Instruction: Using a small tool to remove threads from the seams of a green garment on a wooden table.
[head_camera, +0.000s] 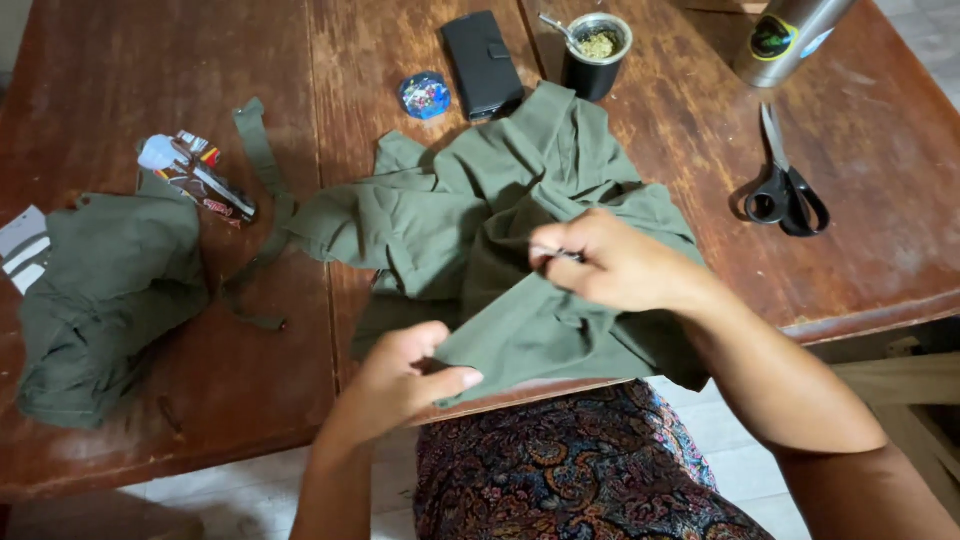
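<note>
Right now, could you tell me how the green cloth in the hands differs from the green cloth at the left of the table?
The held cloth is spread wide over the table's near edge; the left cloth lies bunched in a heap. The left hand and right hand grip the held cloth; nothing touches the left cloth. The held cloth looks larger. Both are the same olive green, on the wooden table.

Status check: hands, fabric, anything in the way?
Left hand pinching near edge of green fabric. Right hand pinching a small thin item at a fold; item too small to tell. Scissors lie apart on the table; nothing blocking.
</note>
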